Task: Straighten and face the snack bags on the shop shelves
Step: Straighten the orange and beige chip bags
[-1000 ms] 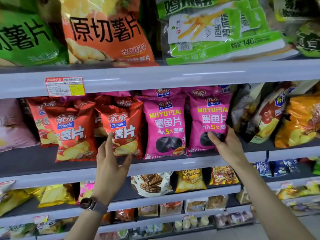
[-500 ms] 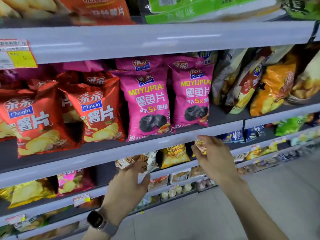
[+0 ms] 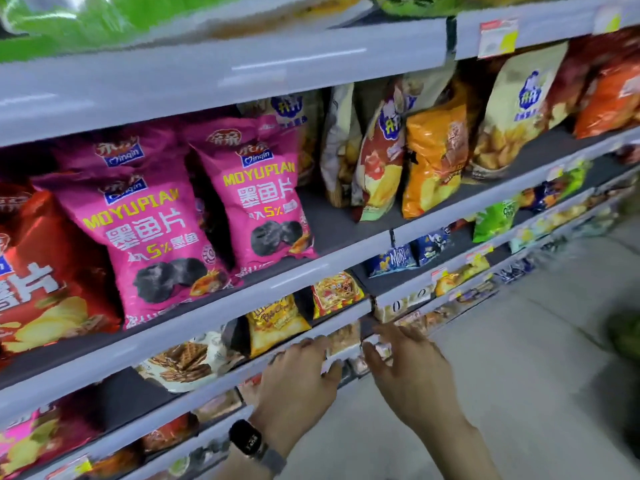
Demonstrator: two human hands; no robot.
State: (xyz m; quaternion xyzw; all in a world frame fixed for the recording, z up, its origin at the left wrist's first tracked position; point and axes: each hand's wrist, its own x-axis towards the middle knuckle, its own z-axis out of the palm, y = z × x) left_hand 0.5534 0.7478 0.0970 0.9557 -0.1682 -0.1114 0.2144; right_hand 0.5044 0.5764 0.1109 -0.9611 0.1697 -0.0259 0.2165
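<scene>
Bags in pink (image 3: 152, 237) stand upright and front-out, up and left of the left hand (image 3: 298, 379), so that stretch looks done. Both hands are loose-fingered and empty, close together. Above the right hand (image 3: 408, 368), the red-and-cream bag (image 3: 377, 168) and the orange bag (image 3: 433, 161) lean askew. The next move is likely to reach up and turn them.

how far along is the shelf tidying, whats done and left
Done: the two pink bags stand upright, fronts out. In hand: nothing; left hand and right hand hover open by a lower shelf. Left: the orange bag and its neighbours lean, turned sideways.
</scene>
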